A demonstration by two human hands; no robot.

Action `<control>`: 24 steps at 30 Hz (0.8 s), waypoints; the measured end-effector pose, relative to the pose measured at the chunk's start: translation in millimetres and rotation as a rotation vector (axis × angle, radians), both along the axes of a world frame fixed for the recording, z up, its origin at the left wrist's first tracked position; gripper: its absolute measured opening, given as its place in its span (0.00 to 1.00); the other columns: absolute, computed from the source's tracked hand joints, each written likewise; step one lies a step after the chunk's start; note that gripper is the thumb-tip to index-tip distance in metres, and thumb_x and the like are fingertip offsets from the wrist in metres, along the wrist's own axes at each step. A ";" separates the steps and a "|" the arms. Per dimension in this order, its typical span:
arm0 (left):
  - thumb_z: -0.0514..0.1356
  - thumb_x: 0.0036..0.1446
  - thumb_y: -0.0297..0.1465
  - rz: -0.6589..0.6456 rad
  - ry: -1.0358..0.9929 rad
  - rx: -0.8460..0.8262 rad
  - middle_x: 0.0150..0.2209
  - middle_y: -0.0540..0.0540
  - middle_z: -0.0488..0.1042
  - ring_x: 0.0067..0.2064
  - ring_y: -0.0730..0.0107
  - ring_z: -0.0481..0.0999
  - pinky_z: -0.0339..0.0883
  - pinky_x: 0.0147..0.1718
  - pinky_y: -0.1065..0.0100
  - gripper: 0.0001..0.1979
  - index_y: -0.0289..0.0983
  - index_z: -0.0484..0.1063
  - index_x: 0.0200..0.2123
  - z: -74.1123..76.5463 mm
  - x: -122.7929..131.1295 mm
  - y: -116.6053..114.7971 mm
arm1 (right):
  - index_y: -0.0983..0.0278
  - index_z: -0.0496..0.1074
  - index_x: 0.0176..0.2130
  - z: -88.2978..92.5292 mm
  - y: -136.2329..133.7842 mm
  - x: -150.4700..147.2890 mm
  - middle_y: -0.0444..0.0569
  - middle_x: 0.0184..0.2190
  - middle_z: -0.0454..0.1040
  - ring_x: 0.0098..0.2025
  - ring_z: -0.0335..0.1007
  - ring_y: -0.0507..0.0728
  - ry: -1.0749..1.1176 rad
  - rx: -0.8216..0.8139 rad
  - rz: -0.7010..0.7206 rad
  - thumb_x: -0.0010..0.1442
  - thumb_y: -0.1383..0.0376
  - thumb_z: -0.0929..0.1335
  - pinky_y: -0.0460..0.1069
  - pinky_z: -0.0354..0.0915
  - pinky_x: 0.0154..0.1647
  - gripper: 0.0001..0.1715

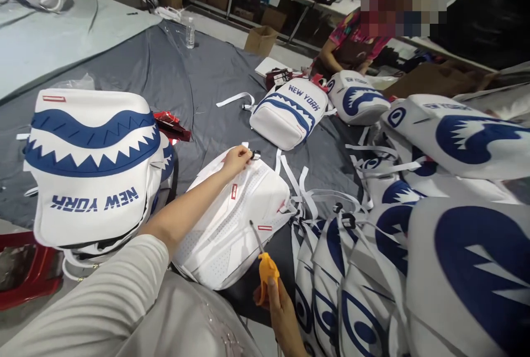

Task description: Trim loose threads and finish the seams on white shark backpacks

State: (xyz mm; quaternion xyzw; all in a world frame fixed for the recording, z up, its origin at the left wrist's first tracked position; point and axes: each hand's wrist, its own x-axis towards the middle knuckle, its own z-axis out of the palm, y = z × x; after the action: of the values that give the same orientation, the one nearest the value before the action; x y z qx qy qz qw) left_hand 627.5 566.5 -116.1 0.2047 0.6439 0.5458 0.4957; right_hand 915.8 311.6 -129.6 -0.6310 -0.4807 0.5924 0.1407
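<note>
A white backpack lies in front of me, its perforated panels and small red labels facing up. My left hand reaches across to its far edge, fingers pinched on a white strap beside a black buckle. Low in the middle, my right hand grips orange-handled scissors, with their thin metal tip pointing up and left over the backpack's near side. My fingers partly cover the handles. Loose white straps trail off the backpack's right side.
At left stands a stack of white backpacks with blue jagged-teeth prints; red packaging lies beside it. Another backpack is ahead. Many more crowd the right. A person is across the table, near a bottle and a red stool.
</note>
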 end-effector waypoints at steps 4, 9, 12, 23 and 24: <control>0.60 0.65 0.36 -0.006 -0.008 -0.136 0.37 0.48 0.74 0.33 0.74 0.75 0.73 0.31 0.69 0.12 0.32 0.72 0.43 -18.6 15.0 -20.7 | 0.60 0.70 0.32 3.7 9.3 -1.4 0.52 0.27 0.75 0.31 0.74 0.61 0.047 0.018 -0.209 0.54 0.29 0.59 0.56 0.73 0.36 0.39; 0.60 0.66 0.37 0.045 0.008 -0.163 0.42 0.45 0.75 0.38 0.71 0.76 0.75 0.36 0.66 0.14 0.33 0.71 0.48 -26.8 14.3 -38.1 | 0.62 0.71 0.30 -5.1 2.0 -3.3 0.51 0.27 0.76 0.30 0.73 0.59 0.087 0.030 -0.125 0.54 0.30 0.60 0.54 0.73 0.36 0.40; 0.60 0.66 0.37 0.043 0.031 -0.128 0.37 0.48 0.74 0.32 0.75 0.74 0.73 0.31 0.69 0.12 0.32 0.72 0.44 -17.5 12.1 -58.2 | 0.63 0.71 0.37 -13.3 0.4 -4.6 0.52 0.31 0.78 0.33 0.76 0.60 0.087 0.030 -0.174 0.54 0.30 0.61 0.54 0.73 0.37 0.41; 0.56 0.64 0.37 0.706 0.556 0.021 0.34 0.50 0.77 0.26 0.79 0.74 0.61 0.22 0.78 0.08 0.40 0.69 0.37 68.3 -120.2 -278.2 | 0.64 0.63 0.55 -12.6 90.4 -34.0 0.49 0.32 0.78 0.35 0.78 0.61 0.388 0.024 -0.275 0.51 0.39 0.68 0.57 0.75 0.38 0.43; 0.53 0.67 0.37 0.844 0.627 -0.037 0.37 0.50 0.77 0.29 0.79 0.75 0.63 0.25 0.78 0.08 0.40 0.68 0.40 72.3 -145.2 -302.0 | 0.63 0.63 0.56 -16.5 97.2 -37.7 0.48 0.30 0.78 0.33 0.78 0.61 0.395 0.015 -0.250 0.50 0.40 0.69 0.57 0.75 0.35 0.43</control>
State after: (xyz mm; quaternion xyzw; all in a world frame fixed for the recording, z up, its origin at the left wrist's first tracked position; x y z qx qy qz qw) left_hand 482.3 264.5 -43.8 0.0725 0.7972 0.5990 0.0197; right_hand 878.2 408.8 -146.1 -0.5563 -0.3662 0.6789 0.3089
